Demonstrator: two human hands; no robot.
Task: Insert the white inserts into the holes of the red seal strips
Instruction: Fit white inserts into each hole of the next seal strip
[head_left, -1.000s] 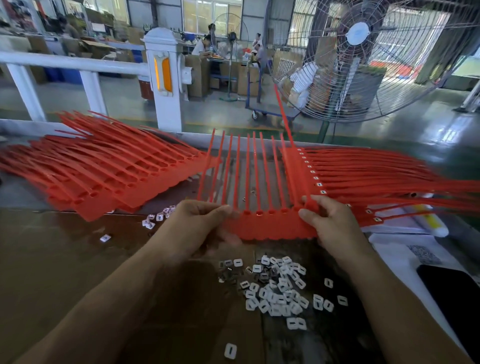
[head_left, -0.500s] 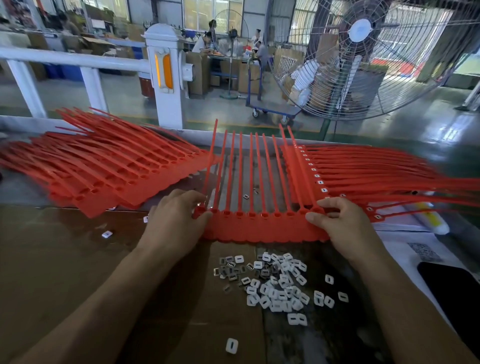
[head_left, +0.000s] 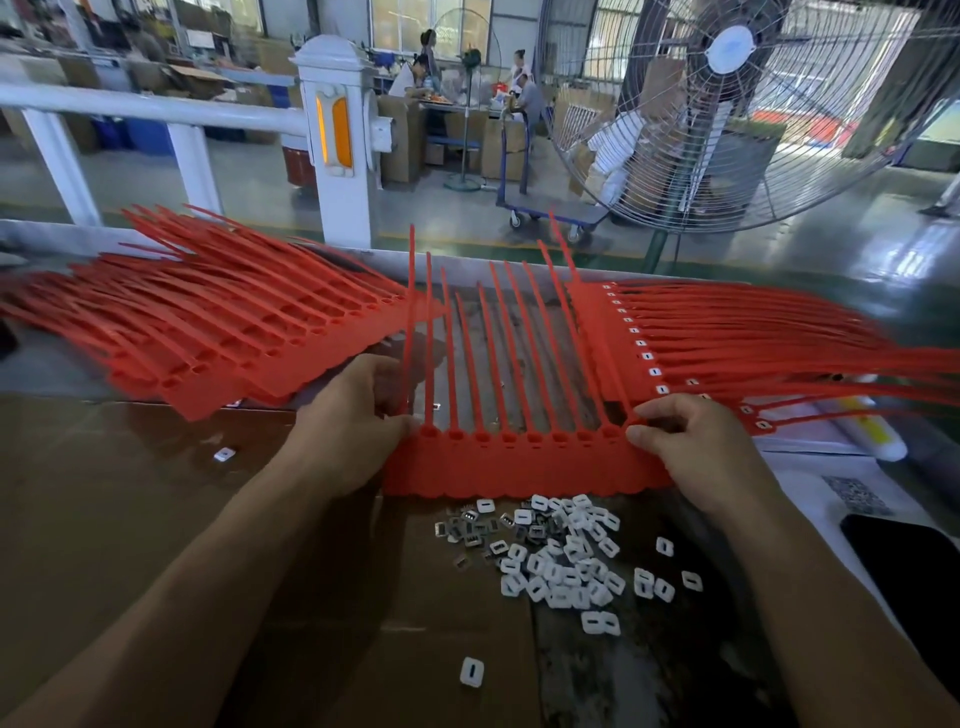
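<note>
A red comb of joined seal strips (head_left: 519, 462) lies flat on the table in front of me, its tails pointing away and its row of holes empty. My left hand (head_left: 353, 431) grips its left end, fingers curled round the outermost tails. My right hand (head_left: 691, 447) pinches its right end at the last hole. A heap of white inserts (head_left: 561, 556) lies just below the comb, with single ones (head_left: 471, 671) scattered nearer to me.
A stack of empty red strips (head_left: 208, 332) lies at the left. At the right lies a stack of strips with white inserts fitted (head_left: 727, 353). A dark phone (head_left: 904, 561) rests on white paper at the right edge. Behind the table are a white railing (head_left: 332, 140) and a large fan (head_left: 727, 104).
The comb of strips has come down from a tilted hold and now lies flat on the table, slightly farther from me. Both hands have stayed at its two ends.
</note>
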